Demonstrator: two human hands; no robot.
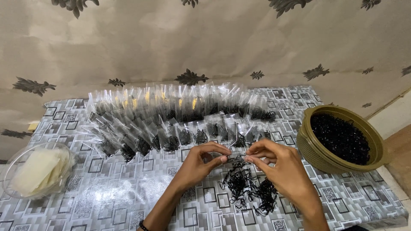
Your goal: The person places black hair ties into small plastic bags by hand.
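Two bare forearms enter from the bottom edge, no sleeves in view on either. Left hand (201, 160): bare, no rings or glove visible, slender fingers with short, unpainted-looking nails; fine detail too small to tell. A thin dark bead-like bracelet (142, 226) circles the left wrist, only partly in frame at the bottom edge; its material is unclear. Right hand (280, 164): bare, no ring, watch or band visible on what shows of the wrist, knuckles and finger creases plain. Right forearm runs off the bottom edge uncovered. No other clothing, tattoos or markings can be made out on either arm.
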